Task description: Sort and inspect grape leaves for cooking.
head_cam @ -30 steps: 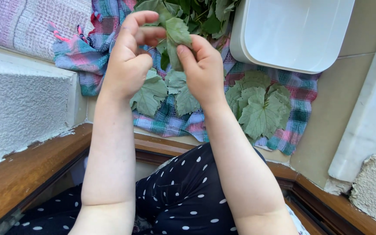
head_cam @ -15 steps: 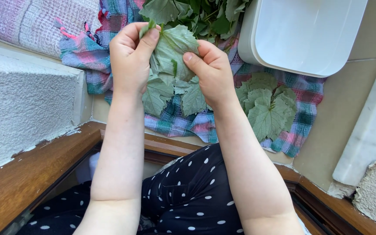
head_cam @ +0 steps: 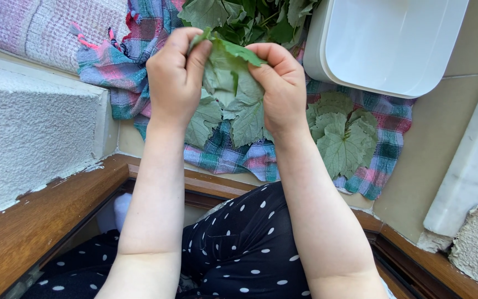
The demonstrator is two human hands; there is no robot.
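Between the two raised hands, a green vine leaf [head_cam: 229,77] is pinched at its upper edge: the left hand [head_cam: 175,77] has thumb and fingers pressed together on the leaf's left corner, and the right hand [head_cam: 283,86] is clamped on its right corner, so each grip is closed on the leaf. The leaf hangs down between the palms, its top edge folded over towards the person, above the plaid cloth [head_cam: 239,158] spread on the floor.

Directly beneath the held leaf, a few loose leaves [head_cam: 206,119] lie flat on the cloth, partly hidden by the hands and wrists. To the right rests a flat stack of leaves [head_cam: 341,138], undersides up, well apart from the hands. Beyond the fingers sits a heap of darker leaves [head_cam: 250,16], and beside it a white plastic tub [head_cam: 388,41] stands on the cloth's far right part. At the left a rough white ledge [head_cam: 29,133] and a wooden sill [head_cam: 40,221] border the scene; a dark polka-dot garment [head_cam: 244,243] covers the lap below the forearms.

Compared with half a second ago, the leaf is less spread out: its top now curls over, and the right thumb has moved higher onto that edge. The hands sit closer together.
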